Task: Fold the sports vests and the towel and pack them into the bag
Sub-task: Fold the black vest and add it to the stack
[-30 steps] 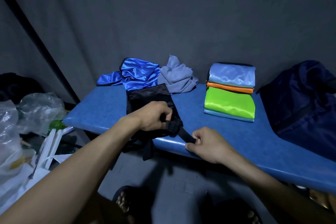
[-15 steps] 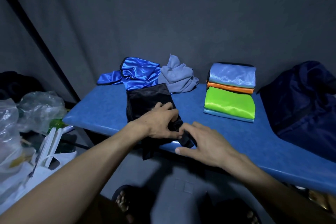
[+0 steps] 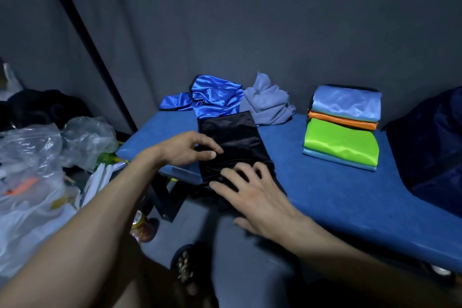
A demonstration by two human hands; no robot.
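Observation:
A black vest [image 3: 233,141] lies folded into a long strip on the blue table [image 3: 322,187], its near end at the table's front edge. My left hand [image 3: 186,149] rests on its left side with relaxed fingers. Flat on the near end lies my right hand [image 3: 252,195], fingers spread. Behind the black vest a shiny blue vest [image 3: 212,99] lies crumpled, with the grey towel [image 3: 268,105] bunched up beside it. To the right stands a stack of folded vests [image 3: 343,127]: light blue, orange and green. The dark navy bag [image 3: 432,147] sits at the far right.
Clear plastic bags [image 3: 32,157] and dark clothing [image 3: 37,110] pile up on the left. A drink can [image 3: 140,227] stands on the floor under the table's left end. A black pole [image 3: 90,42] slants up the grey wall. My sandalled foot [image 3: 186,265] shows below.
Both hands let go of the black strap they were gripping and pinching and now lie flat on the vest. The strap end no longer hangs over the edge. The view shifted left.

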